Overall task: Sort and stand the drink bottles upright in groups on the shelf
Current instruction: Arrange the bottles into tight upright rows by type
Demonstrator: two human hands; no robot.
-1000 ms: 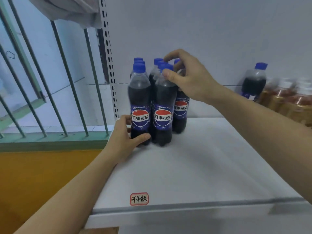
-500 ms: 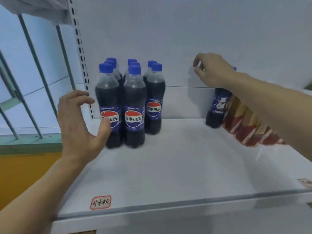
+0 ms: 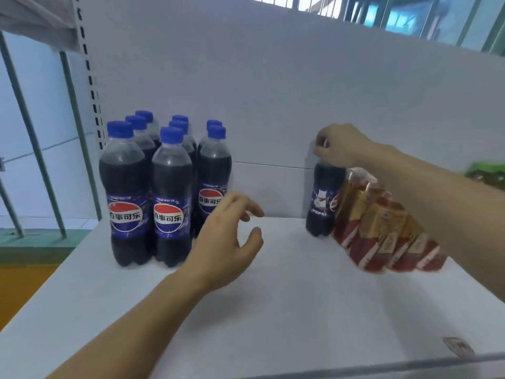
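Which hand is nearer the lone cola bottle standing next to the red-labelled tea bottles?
Right. The right hand grips the top of the lone cola bottle. The left hand hovers open over the shelf, well to the bottle's left, beside the cola group.

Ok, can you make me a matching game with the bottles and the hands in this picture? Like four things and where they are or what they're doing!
Things:
1. cola group
2. lone cola bottle
3. left hand
4. right hand

States:
A. grips the top of a bottle
B. hovers open above the shelf, holding nothing
C. stands upright in rows at the shelf's left end
D. stands apart from the group, right beside the red-labelled tea bottles

Pairs: 1-C, 2-D, 3-B, 4-A
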